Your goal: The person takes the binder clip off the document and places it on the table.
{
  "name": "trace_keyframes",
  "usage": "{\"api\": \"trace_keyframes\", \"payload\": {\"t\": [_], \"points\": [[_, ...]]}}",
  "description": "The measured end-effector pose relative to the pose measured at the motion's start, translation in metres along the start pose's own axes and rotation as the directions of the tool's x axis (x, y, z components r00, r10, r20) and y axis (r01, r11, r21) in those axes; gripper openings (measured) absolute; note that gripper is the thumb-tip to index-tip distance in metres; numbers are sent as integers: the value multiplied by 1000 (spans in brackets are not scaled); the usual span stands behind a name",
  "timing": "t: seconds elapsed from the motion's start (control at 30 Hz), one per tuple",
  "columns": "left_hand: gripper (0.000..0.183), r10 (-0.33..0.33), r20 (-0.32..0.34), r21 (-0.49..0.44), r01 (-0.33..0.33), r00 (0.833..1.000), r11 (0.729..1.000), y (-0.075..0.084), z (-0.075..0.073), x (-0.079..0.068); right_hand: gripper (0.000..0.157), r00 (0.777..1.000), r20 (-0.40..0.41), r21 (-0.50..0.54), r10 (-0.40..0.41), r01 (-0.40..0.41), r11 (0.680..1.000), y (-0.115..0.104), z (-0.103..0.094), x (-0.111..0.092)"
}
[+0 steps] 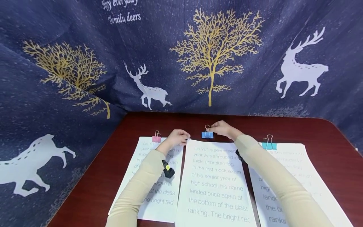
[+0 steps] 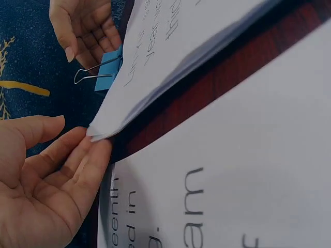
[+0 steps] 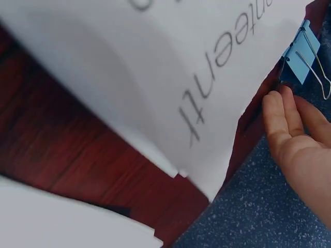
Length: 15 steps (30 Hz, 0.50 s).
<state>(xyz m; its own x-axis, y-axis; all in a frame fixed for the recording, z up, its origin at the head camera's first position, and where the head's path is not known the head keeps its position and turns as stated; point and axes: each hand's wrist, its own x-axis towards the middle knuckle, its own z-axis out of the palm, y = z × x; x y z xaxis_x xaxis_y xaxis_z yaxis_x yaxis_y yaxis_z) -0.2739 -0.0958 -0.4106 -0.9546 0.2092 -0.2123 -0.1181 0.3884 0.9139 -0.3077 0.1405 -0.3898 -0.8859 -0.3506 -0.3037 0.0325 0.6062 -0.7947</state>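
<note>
A blue binder clip [image 1: 207, 135] stands on the table just beyond the top edge of the middle stack of printed paper [image 1: 215, 179]; a small gap shows between them in the head view. My right hand [image 1: 222, 128] is at the clip's right side, its fingertips [image 3: 276, 103] by the clip and its thumb apart from it. At the stack's top left corner is my left hand [image 1: 178, 137]. In the left wrist view its fingertips [image 2: 101, 150] touch the paper corner, while the thumb stays off it.
To the left lies another printed stack [image 1: 158, 208] with a pink binder clip [image 1: 156, 139] on its top edge. A third stack [image 1: 309, 176], with a teal binder clip [image 1: 269, 146], lies to the right. Behind the dark red table [image 1: 90, 189] hangs a blue cloth [image 1: 241, 101].
</note>
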Motion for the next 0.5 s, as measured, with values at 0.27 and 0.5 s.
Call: {"api": "trace_keyframes", "payload": {"t": [0.27, 0.5], "points": [[23, 44, -17, 28, -43, 999, 999, 0, -3, -13, 63, 1000, -13, 3, 8, -8, 1000, 0, -4, -15], [25, 98, -14, 16, -98, 995, 995, 24, -8, -19, 70, 999, -35, 0, -12, 12, 1000, -15, -35, -38]]}}
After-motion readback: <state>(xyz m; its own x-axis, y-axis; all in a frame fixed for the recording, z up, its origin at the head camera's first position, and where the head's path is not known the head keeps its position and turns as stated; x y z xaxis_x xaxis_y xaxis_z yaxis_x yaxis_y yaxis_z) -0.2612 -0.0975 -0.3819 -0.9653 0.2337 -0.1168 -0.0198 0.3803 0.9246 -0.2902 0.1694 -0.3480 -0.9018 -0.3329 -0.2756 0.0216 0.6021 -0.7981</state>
